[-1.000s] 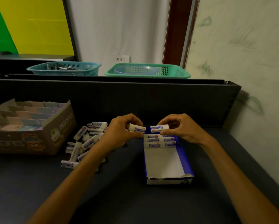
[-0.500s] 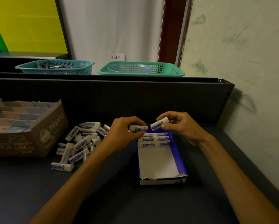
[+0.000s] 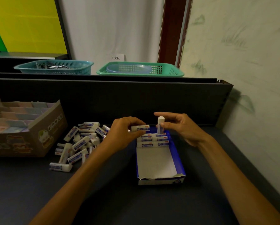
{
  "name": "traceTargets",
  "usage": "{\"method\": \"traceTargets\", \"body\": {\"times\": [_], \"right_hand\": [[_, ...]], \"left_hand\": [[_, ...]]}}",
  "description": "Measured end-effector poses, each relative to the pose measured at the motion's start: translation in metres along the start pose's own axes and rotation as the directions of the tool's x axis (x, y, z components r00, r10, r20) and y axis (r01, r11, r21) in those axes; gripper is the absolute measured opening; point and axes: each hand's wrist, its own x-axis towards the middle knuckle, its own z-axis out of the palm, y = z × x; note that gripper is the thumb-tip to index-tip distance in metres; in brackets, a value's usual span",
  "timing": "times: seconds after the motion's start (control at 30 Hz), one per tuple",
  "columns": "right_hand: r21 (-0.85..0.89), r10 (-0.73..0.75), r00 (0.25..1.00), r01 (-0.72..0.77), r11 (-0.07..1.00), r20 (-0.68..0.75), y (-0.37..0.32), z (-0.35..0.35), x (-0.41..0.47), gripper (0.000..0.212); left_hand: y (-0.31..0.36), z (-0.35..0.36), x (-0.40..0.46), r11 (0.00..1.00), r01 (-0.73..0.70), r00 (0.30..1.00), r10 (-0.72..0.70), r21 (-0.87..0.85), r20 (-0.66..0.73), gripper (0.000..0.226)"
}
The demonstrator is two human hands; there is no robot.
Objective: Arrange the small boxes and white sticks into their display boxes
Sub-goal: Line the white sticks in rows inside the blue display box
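Note:
A blue-and-white display box lies open on the dark table, with several white sticks in rows at its far end. My left hand holds one white stick level, just over the box's far left corner. My right hand grips another white stick upright above the box's far end. A loose pile of white sticks lies to the left of my left hand.
A brown cardboard display box with pastel small boxes in stepped rows stands at the left. A dark partition runs behind the table. Two green baskets sit beyond it. A wall closes off the right side.
My right hand has turned its stick from level to upright over the box's far end. My left hand still holds its stick level. The view has shifted slightly right.

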Motion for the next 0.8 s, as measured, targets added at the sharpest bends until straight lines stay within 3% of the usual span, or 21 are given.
{"method": "traceTargets", "body": {"times": [0.17, 0.37, 0.8], "right_hand": [[-0.182, -0.06, 0.998, 0.056, 0.982, -0.015, 0.001, -0.003, 0.001, 0.032], [-0.46, -0.05, 0.992, 0.1, 0.882, 0.12, 0.01, -0.005, 0.001, 0.025], [-0.608, 0.057, 0.977, 0.083, 0.79, 0.207, 0.013, -0.007, 0.003, 0.019]], "left_hand": [[0.005, 0.004, 0.001, 1.0, -0.003, 0.999, 0.002, 0.018, 0.053, 0.026], [0.005, 0.01, 0.003, 1.0, -0.009, 0.991, 0.006, 0.018, 0.133, 0.025], [0.006, 0.018, 0.007, 0.965, -0.093, 0.95, 0.013, 0.245, 0.311, 0.028]]}}
